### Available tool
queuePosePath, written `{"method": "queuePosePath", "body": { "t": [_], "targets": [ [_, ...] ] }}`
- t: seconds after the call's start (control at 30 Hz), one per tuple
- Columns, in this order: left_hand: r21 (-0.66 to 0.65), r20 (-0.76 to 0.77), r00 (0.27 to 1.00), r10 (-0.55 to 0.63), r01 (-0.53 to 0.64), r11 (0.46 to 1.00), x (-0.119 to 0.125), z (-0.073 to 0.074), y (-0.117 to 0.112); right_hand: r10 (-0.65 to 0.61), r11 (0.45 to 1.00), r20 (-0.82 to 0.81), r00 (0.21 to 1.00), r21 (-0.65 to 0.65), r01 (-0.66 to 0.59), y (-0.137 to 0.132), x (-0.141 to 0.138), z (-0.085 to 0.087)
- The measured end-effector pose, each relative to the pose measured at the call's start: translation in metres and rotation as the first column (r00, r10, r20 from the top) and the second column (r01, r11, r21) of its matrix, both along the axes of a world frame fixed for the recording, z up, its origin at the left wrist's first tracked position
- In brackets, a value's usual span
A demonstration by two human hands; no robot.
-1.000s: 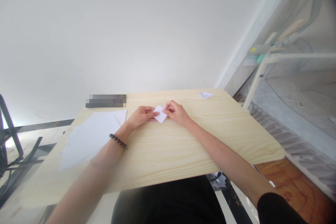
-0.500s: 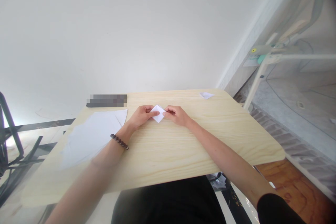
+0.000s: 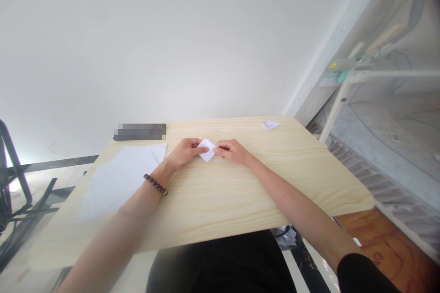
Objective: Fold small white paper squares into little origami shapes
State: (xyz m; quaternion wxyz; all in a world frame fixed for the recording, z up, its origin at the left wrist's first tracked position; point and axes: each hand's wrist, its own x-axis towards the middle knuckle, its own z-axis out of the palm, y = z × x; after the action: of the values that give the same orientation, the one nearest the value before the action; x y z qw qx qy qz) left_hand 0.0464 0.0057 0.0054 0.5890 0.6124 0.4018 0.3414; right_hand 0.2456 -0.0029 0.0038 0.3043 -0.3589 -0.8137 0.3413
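Observation:
A small diamond of folded white paper (image 3: 208, 154) is held between my two hands over the middle of the table. My left hand (image 3: 186, 152) pinches its left side, the thumb lying flat across the front. At the right corner, the thumb and fingertips of my right hand (image 3: 231, 151) close on the paper's edge. The fingers behind the paper are partly hidden. Another piece of folded white paper (image 3: 270, 124), pointed in shape, lies apart at the table's far right.
The light wood table (image 3: 220, 206) stands against a white wall. White paper sheets (image 3: 120, 169) lie at its left, partly under my left forearm. Behind them is a dark, blurred-out object (image 3: 140, 132). A dark metal frame (image 3: 17, 178) stands left; a white frame (image 3: 335, 107) rises right.
Both hands keep their grip on the folded paper, with only a tiny shift of the fingers. Nothing else has visibly moved.

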Motion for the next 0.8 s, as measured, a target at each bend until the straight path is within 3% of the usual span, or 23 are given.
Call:
{"method": "queuePosePath", "body": {
  "t": [0.2,0.5,0.8],
  "targets": [
    [0.044,0.0,1.0,0.018,-0.018,0.999,0.0025,0.0008,-0.0019,-0.048,0.999,0.001,0.999,0.001,0.048,-0.0005,-0.0011,-0.0016],
    [0.078,-0.02,0.995,0.101,-0.099,0.992,0.004,0.0034,-0.0046,0.007,0.998,0.067,0.998,0.056,-0.011,-0.0025,-0.0017,0.0005],
    [-0.024,0.078,0.99,0.117,-0.115,0.993,0.0031,-0.001,-0.0029,0.008,0.999,0.006,1.0,-0.032,-0.008,-0.0023,-0.0005,0.0003]
  ]
}}
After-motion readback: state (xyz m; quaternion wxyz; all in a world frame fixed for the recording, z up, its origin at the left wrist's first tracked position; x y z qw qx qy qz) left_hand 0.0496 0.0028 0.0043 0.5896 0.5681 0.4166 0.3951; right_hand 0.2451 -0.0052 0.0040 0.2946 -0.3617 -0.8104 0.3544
